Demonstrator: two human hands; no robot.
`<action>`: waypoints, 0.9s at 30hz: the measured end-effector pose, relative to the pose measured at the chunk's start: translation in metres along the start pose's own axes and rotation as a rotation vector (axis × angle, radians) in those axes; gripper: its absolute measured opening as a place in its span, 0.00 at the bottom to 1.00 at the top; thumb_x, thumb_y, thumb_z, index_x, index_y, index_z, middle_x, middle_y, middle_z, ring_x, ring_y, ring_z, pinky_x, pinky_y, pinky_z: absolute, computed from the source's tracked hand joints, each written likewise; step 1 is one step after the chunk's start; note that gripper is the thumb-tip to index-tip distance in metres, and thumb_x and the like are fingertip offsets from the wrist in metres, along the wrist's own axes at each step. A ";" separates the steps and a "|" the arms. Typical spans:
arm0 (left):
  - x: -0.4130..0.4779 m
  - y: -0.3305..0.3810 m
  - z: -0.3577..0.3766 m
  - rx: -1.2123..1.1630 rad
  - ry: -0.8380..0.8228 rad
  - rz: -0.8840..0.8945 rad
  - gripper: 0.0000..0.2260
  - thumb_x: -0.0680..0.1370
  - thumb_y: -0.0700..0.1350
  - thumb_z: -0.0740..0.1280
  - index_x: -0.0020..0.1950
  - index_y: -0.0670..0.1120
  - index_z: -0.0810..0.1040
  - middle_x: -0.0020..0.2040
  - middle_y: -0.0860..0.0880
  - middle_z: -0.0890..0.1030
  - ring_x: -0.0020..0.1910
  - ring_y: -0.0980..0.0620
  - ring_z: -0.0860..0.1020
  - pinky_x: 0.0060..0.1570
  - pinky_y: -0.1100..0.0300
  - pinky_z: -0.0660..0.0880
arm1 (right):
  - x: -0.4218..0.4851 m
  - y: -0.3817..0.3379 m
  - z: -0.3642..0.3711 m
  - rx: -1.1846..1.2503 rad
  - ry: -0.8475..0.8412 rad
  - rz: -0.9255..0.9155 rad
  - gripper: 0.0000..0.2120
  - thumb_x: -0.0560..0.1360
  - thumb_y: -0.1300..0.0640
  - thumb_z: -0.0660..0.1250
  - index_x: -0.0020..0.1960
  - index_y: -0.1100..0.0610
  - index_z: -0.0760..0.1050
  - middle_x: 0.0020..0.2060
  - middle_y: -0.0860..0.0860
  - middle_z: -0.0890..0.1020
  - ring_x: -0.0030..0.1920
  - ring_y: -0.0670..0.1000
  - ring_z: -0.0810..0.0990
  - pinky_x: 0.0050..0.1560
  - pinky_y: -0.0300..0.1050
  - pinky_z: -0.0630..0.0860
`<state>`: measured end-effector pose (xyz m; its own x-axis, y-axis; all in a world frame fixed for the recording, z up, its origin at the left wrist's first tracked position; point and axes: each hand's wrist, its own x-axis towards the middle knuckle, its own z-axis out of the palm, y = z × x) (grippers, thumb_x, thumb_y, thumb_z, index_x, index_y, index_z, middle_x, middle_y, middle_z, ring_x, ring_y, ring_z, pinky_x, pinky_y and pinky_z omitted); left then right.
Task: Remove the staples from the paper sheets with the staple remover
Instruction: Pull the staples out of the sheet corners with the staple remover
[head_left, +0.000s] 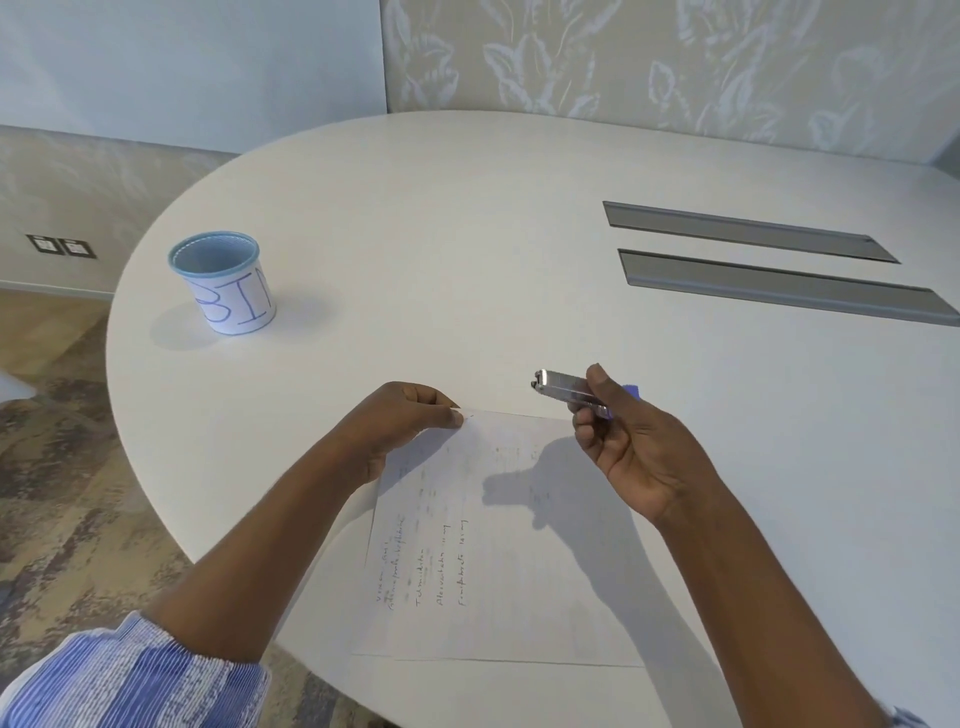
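Handwritten paper sheets (498, 561) lie on the white table near its front edge. My left hand (400, 421) pinches their far left corner, fingertips closed on the paper; a small mark that may be a staple shows just past the thumb. My right hand (634, 452) hovers above the far right corner of the sheets and grips a metal staple remover (566, 389) with a blue handle end. Its dark jaws point left toward the pinched corner, a hand's width away from it.
A blue mesh cup (223, 280) with a paper label reading "BIN" stands at the far left of the table (467, 234). Two grey recessed cable slots (753, 260) run across the right side. The rounded table edge curves close on the left, with floor below.
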<state>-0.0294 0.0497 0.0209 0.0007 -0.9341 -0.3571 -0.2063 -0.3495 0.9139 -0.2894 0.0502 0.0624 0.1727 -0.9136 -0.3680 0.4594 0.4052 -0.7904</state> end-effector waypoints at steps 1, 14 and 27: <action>0.000 0.000 0.000 0.000 -0.003 -0.001 0.04 0.75 0.43 0.76 0.40 0.48 0.87 0.39 0.54 0.86 0.45 0.51 0.80 0.48 0.57 0.72 | 0.000 0.003 0.000 -0.002 0.006 -0.014 0.16 0.67 0.54 0.77 0.50 0.63 0.82 0.38 0.53 0.82 0.31 0.46 0.80 0.34 0.37 0.80; -0.004 0.001 -0.001 -0.006 -0.012 -0.019 0.06 0.75 0.43 0.76 0.38 0.48 0.87 0.40 0.49 0.87 0.42 0.47 0.81 0.48 0.54 0.75 | -0.012 0.063 0.016 -0.160 -0.016 0.046 0.12 0.84 0.55 0.62 0.54 0.63 0.79 0.39 0.57 0.84 0.31 0.54 0.82 0.34 0.47 0.81; -0.014 -0.003 0.011 -0.028 0.083 0.051 0.04 0.74 0.45 0.78 0.42 0.45 0.87 0.40 0.46 0.88 0.35 0.56 0.81 0.31 0.69 0.75 | 0.001 0.094 0.017 -1.096 0.173 -0.887 0.06 0.74 0.55 0.73 0.50 0.48 0.80 0.42 0.37 0.80 0.44 0.43 0.81 0.43 0.32 0.74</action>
<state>-0.0399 0.0651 0.0208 0.0727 -0.9531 -0.2939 -0.1803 -0.3024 0.9360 -0.2312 0.0874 -0.0042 0.0447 -0.8912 0.4515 -0.5536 -0.3983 -0.7314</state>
